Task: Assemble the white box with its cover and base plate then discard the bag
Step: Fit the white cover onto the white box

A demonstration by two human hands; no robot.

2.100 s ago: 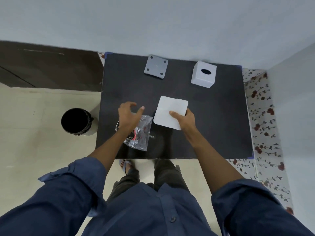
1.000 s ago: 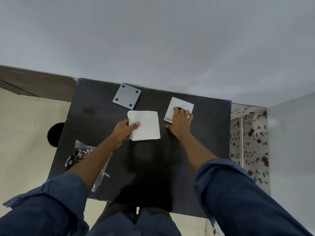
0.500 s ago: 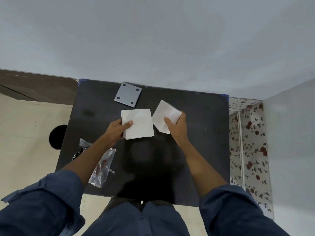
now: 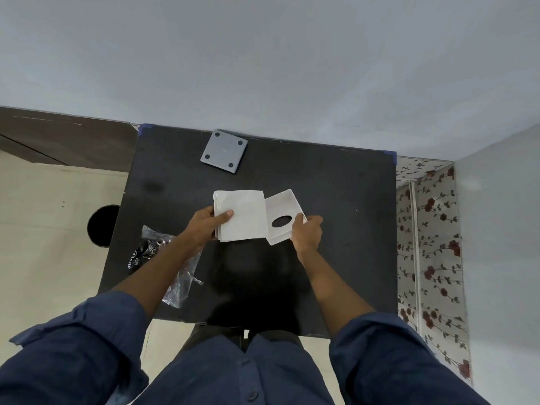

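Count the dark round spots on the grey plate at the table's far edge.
4, one near each corner of the plate: far, right, left and near. The whole face shows, so none seems hidden.

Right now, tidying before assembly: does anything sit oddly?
Yes. The clear plastic bag overhangs the black table's near-left edge, and the gray base plate lies askew at the far edge.

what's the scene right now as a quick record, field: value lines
left hand: grips the white folded stack at its left edge
right hand: holds the white box, oval hole facing the camera
box and stack: side by side, edges meeting
base plate: grey, lying untouched at the table's far edge
bag: clear plastic, near left of the table, partly under the left forearm
bin: dark, on the floor, left of the table
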